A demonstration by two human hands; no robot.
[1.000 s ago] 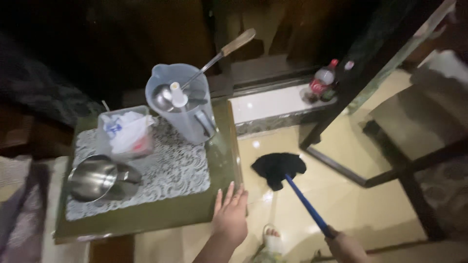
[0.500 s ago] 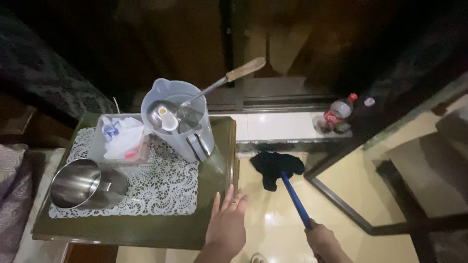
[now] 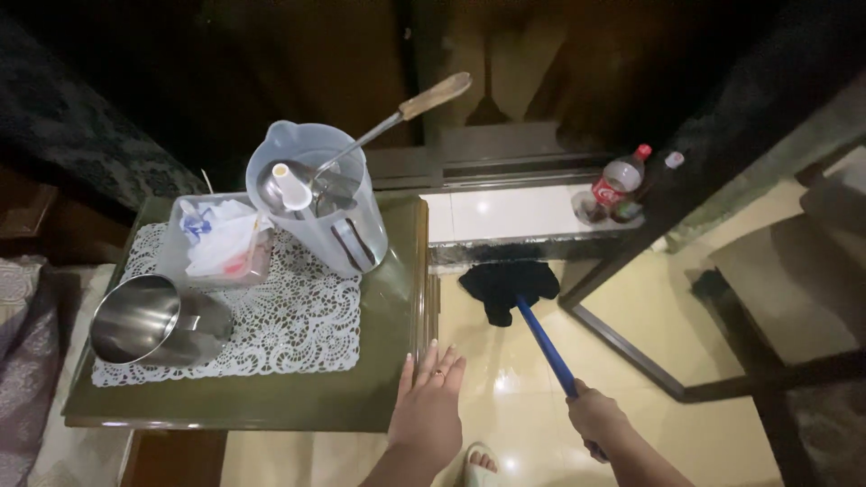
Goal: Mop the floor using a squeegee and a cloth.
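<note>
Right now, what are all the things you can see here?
small green glass-topped table: 1, left.
white lace mat: 1, on the table.
shiny steel mug: 1, on the mat, on its side.
clear plastic box of white wrappers: 1, behind the mug.
clear plastic jug: 1, holds a wooden-handled ladle.
plastic bottles: 2, red caps, on the floor ledge.
blue-handled mop with black cloth head: 1, on the cream floor.
left hand: flat on the table's edge.
right hand: grips the mop handle.

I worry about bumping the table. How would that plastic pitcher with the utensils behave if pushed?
The plastic pitcher is tall and see-through, so probably light. The long wooden-handled utensil leans far past its rim, so it may tip that way. It stands partly on the lace doily, which might slide on the glossy top.
</note>
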